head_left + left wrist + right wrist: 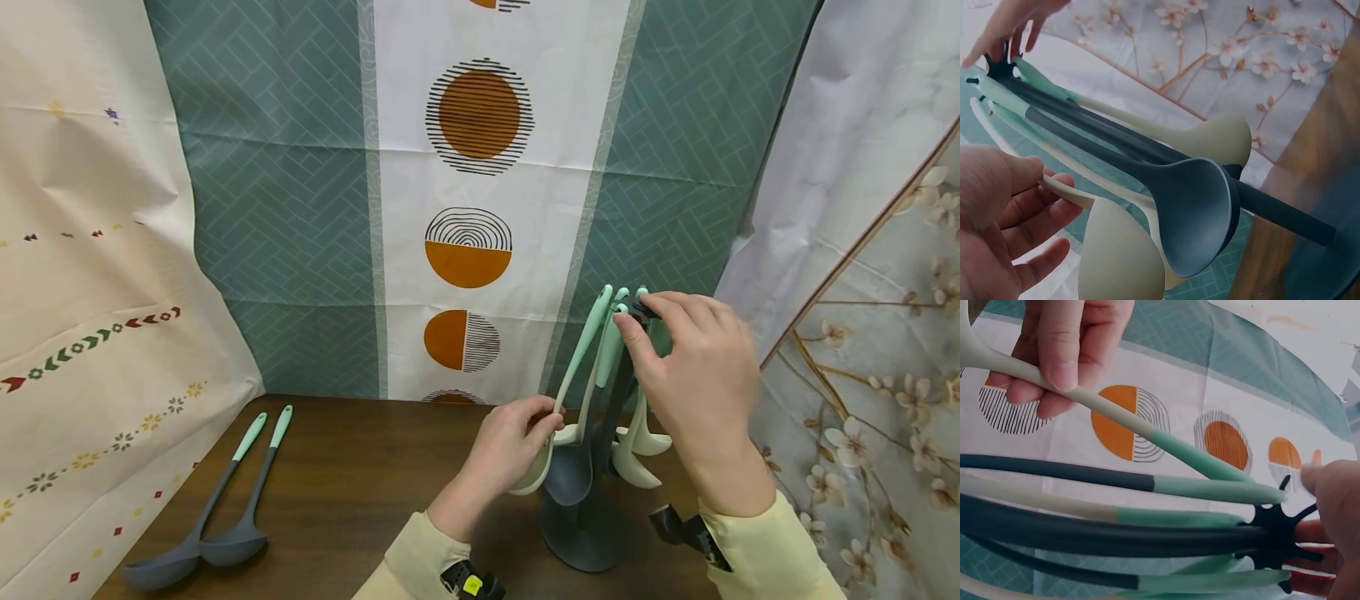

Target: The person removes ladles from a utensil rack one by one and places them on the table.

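My left hand [504,446] pinches a cream ladle [1119,256] by its handle, just above the bowl; the ladle's mint-green end leans up toward the top of a dark utensil stand [585,537]. In the right wrist view, the ladle's green tip lies close to the stand's hooks [1270,534]. My right hand [701,383] grips the hooked top of the stand between thumb and fingers. From the stand hang a dark grey ladle [1194,212] and several cream utensils [633,467] with green handle ends, partly hidden behind one another.
Two dark grey ladles [236,542] with mint-green handle ends lie side by side on the left of the brown wooden table [360,500]. A patterned curtain [285,208] hangs behind the table. Floral cloth [885,417] hangs at the right, and cream cloth [90,250] at the left.
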Available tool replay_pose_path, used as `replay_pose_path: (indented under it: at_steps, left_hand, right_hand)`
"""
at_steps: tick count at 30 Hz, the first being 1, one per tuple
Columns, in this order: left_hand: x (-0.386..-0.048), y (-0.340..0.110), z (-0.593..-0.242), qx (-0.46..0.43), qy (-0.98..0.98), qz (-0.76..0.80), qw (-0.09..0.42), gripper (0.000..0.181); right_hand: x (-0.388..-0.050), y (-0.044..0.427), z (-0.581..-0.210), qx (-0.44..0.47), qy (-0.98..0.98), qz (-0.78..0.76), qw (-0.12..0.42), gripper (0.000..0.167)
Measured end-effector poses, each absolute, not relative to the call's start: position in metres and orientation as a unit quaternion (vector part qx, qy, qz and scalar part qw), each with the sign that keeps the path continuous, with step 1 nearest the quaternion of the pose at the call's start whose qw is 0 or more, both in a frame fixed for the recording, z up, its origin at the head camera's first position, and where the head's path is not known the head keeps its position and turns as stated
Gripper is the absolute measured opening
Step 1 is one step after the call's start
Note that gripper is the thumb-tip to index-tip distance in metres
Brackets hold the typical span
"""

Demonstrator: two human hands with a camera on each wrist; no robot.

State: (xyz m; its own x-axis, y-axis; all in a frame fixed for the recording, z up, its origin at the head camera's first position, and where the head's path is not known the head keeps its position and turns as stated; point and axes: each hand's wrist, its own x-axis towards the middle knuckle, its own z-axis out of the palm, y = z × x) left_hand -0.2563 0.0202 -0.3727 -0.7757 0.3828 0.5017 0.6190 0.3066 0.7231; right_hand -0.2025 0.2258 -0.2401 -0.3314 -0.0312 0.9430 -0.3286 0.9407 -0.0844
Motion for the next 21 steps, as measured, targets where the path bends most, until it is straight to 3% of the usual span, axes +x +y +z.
replay_pose_path:
  at_steps: [5,21]
  left_hand:
    - [-0.255,0.019,-0.374,-0.317,-0.798,-0.497,0.125,0.006]
    - [-0.252,0.016,-0.377,-0.32,-0.791,-0.497,0.159,0.007]
  right_hand:
    - [-0.206,0.22,-0.242,0.108,-0.794,0.144,0.58,0.028]
    - [-0.212,0.231,-0.243,0.149,-0.804,0.194,0.542,0.03]
